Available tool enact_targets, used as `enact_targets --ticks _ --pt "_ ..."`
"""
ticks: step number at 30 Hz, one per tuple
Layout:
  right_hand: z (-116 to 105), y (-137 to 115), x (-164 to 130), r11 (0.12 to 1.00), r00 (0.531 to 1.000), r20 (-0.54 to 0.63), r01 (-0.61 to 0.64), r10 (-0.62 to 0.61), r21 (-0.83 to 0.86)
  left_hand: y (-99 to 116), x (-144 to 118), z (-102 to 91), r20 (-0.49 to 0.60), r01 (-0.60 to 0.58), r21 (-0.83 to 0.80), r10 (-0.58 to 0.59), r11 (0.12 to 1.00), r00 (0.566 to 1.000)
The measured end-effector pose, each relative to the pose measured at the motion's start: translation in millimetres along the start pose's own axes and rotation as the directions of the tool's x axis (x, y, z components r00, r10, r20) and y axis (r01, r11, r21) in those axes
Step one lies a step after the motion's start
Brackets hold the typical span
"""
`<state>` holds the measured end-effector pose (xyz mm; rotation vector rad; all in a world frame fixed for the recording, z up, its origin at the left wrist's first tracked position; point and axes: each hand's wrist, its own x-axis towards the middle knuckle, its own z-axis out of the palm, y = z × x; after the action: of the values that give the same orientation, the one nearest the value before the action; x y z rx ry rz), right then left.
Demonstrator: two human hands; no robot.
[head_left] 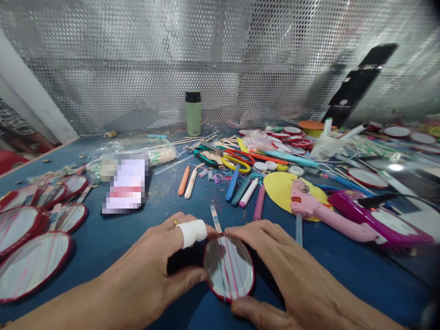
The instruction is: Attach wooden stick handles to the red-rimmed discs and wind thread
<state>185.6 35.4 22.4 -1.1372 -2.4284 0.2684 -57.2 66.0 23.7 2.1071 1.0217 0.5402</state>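
Note:
A round red-rimmed lid with rubber bands stretched across its face is held just above the blue table. My left hand grips its left edge; the index finger is wrapped in white tape and another finger wears a gold ring. My right hand holds the right edge, thumb under the lower rim. A thin flat stick pokes out from behind the lid's top.
Several finished red-rimmed lids lie at the left. A pink glue gun rests on a yellow disc at the right, with markers, scissors, a green flask and a blurred phone beyond.

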Motion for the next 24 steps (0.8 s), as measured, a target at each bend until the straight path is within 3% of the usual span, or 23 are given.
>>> enact_targets --ticks 15,24 --pt "4.5 5.6 4.0 0.999 0.998 0.059 -0.033 0.030 0.042 1.7 0.9 2.0 -0.010 0.023 0.012 -0.023 1.000 1.000" --pt "-0.4 -2.5 3.6 0.998 0.998 -0.006 -0.059 0.059 0.019 1.5 0.2 1.5 -0.005 0.049 0.033 -0.049 0.998 0.999"
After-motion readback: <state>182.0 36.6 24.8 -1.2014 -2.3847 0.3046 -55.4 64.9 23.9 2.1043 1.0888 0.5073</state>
